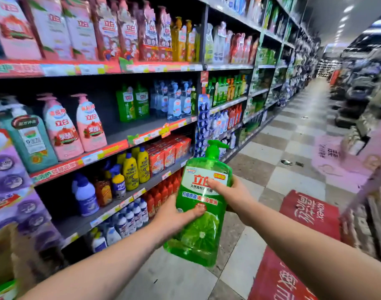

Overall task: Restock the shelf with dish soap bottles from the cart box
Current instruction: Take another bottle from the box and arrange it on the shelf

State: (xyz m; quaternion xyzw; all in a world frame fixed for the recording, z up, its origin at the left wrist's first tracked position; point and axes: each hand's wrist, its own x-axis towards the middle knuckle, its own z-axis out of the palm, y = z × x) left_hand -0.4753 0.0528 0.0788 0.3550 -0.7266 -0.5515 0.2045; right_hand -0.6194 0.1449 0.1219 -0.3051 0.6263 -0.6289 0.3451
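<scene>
**Green bottle held in both hands, not yet on the shelf**

The green dish soap bottle (198,234) is upright above the aisle floor. The left hand (174,215) is clamped on its lower body and the right hand (230,194) on its upper side. Matching green bottles (132,103) stand on the shelf (120,129) up and left of it. It is best set there base first, label outward.

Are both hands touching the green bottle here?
Touching. The head view shows the left hand gripping the green bottle low, the right hand gripping its label.
</scene>
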